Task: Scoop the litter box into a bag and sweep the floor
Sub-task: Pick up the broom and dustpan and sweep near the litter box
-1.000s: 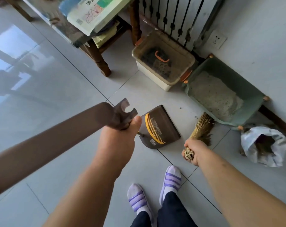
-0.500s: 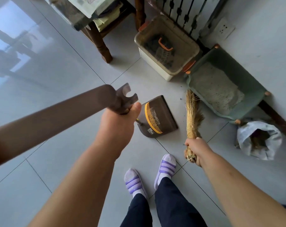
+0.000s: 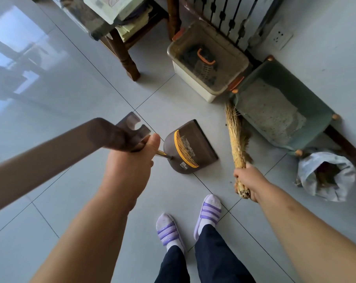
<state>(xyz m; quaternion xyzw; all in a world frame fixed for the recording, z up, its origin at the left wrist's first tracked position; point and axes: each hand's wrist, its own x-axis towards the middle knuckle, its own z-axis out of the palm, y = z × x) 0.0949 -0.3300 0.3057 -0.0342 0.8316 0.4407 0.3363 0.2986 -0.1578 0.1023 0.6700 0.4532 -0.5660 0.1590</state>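
My left hand (image 3: pixel 130 164) grips the long brown handle of a brown dustpan (image 3: pixel 190 147) with a yellow comb, whose pan rests on the grey tile floor ahead of my feet. My right hand (image 3: pixel 247 181) holds a short straw broom (image 3: pixel 237 137) by its bound end. Its bristles reach forward to the near left corner of the green litter box (image 3: pixel 319 127), which holds pale litter and stands against the wall. A white plastic bag (image 3: pixel 328 176) with dark contents sits open on the floor at the right of the box.
A beige bin (image 3: pixel 207 58) holding a dark scoop with an orange handle stands left of the litter box, in front of a radiator. A wooden table leg (image 3: pixel 124 56) rises at the back centre. A wall socket (image 3: pixel 279 36) is at upper right. My slippered feet (image 3: pixel 189 219) are below.
The broom has swung from low beside the litter box to pointing forward, its bristles now at the box's near corner. The dustpan stays in place. The view has tilted down slightly.
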